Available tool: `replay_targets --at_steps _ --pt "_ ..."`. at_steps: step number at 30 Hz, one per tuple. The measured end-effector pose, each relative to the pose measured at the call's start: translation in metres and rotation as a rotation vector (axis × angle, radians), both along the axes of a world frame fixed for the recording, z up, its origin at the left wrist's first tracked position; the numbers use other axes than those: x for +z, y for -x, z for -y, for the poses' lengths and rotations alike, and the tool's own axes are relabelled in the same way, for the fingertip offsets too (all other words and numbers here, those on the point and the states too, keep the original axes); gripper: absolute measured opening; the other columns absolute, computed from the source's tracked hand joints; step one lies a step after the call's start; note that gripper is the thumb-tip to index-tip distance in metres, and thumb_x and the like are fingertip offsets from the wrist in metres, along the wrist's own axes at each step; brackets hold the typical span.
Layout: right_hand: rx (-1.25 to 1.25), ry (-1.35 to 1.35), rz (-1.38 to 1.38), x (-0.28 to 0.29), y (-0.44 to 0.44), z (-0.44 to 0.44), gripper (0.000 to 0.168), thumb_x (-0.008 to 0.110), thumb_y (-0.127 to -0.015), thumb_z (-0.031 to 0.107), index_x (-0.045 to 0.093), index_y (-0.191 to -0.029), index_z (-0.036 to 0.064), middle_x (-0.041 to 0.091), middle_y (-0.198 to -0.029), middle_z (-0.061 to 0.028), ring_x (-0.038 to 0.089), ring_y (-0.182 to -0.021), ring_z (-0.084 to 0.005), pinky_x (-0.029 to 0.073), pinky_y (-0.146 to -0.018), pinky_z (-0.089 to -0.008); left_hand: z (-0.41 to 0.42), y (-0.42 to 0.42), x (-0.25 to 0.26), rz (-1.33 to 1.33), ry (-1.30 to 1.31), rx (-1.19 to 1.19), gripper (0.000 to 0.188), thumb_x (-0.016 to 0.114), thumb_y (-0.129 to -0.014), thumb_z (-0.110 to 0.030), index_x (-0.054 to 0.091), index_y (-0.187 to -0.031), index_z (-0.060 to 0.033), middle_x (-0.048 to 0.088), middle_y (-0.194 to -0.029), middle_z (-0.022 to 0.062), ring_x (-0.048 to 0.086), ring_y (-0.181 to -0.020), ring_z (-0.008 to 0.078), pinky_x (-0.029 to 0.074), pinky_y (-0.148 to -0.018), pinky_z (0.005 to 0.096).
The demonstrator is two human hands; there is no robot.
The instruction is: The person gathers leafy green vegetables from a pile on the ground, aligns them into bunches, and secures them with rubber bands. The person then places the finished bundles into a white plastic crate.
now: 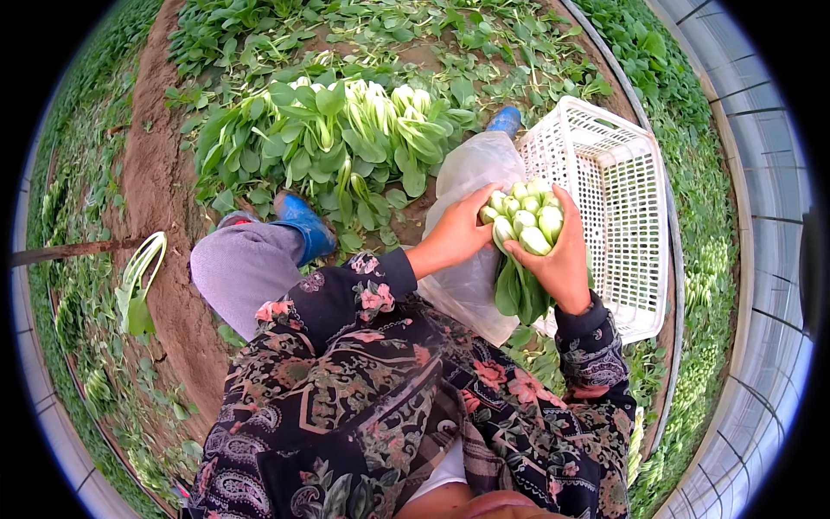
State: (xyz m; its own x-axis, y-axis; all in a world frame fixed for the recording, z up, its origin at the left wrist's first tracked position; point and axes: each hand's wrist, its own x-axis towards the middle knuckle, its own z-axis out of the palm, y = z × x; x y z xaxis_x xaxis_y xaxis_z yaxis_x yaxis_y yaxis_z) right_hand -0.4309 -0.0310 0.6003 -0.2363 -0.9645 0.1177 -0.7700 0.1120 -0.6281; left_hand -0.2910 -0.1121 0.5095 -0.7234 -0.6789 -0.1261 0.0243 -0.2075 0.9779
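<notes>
Between my two hands is a bunch of bok choy, its pale stem ends facing up and its green leaves hanging down. My left hand presses on the bunch from the left side, and my right hand grips it from the right, thumb across the front. The bunch is held over the edge of a translucent plastic sheet or bag on my leg, just left of a white plastic crate. A large pile of bok choy lies on the ground ahead, to the left of the crate.
A blue boot cover stands by the pile; another shows beyond the plastic. A grey hose or pipe runs past the crate's right side. Loose leaves litter the soil. One bok choy plant lies at left near a wooden stick.
</notes>
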Motion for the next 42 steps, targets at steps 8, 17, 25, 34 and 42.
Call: replay_targets --at_steps 8,17,25,34,42 --pt "-0.02 0.31 -0.42 -0.038 -0.027 -0.014 0.093 0.083 -0.056 0.019 0.03 -0.13 0.001 0.043 -0.122 -0.0243 0.047 -0.107 -0.0397 0.039 -0.089 -0.0462 0.023 -0.019 -0.008 -0.03 0.123 -0.253 0.055 0.048 -0.082 -0.006 0.036 -0.136 -0.0043 0.054 -0.12 0.0139 0.054 -0.104 0.0183 0.042 -0.09 0.0297" --pt "-0.035 0.331 -0.518 -0.043 -0.042 -0.016 0.095 0.083 -0.059 0.021 0.027 -0.133 0.001 0.042 -0.123 -0.0242 0.046 -0.11 -0.0396 0.038 -0.093 -0.0462 0.052 0.019 -0.012 -0.516 0.009 -0.298 0.039 0.049 -0.091 -0.018 0.049 -0.128 -0.0034 0.049 -0.13 0.007 0.048 -0.116 0.0158 0.035 -0.101 0.0304" --pt "-0.067 0.267 -0.385 -0.045 -0.036 -0.016 0.096 0.084 -0.058 0.018 0.027 -0.133 0.001 0.043 -0.121 -0.0214 0.045 -0.11 -0.0377 0.039 -0.093 -0.0432 0.038 0.026 -0.015 -0.536 -0.085 -0.179 0.036 0.042 -0.095 -0.024 0.054 -0.12 -0.0007 0.057 -0.118 0.0058 0.05 -0.11 0.0127 0.037 -0.097 0.0275" --pt "-0.014 0.163 -0.311 -0.025 -0.037 -0.001 0.095 0.083 -0.058 0.016 0.026 -0.133 0.001 0.04 -0.124 -0.0205 0.045 -0.113 -0.0337 0.038 -0.096 -0.0398 0.033 0.032 -0.014 -0.415 0.018 -0.024 0.033 0.04 -0.098 -0.03 0.055 -0.108 -0.0027 0.057 -0.103 0.0025 0.051 -0.098 0.0088 0.04 -0.09 0.0254" --pt "-0.056 0.064 -0.123 -0.028 -0.031 0.002 0.097 0.084 -0.056 0.016 0.028 -0.133 0.0 0.041 -0.123 -0.0198 0.045 -0.112 -0.0317 0.038 -0.096 -0.0386 0.034 0.03 -0.021 -0.62 -0.39 0.13 0.041 0.039 -0.097 -0.035 0.054 -0.111 0.0004 0.058 -0.105 0.0078 0.055 -0.099 0.0151 0.042 -0.092 0.0299"
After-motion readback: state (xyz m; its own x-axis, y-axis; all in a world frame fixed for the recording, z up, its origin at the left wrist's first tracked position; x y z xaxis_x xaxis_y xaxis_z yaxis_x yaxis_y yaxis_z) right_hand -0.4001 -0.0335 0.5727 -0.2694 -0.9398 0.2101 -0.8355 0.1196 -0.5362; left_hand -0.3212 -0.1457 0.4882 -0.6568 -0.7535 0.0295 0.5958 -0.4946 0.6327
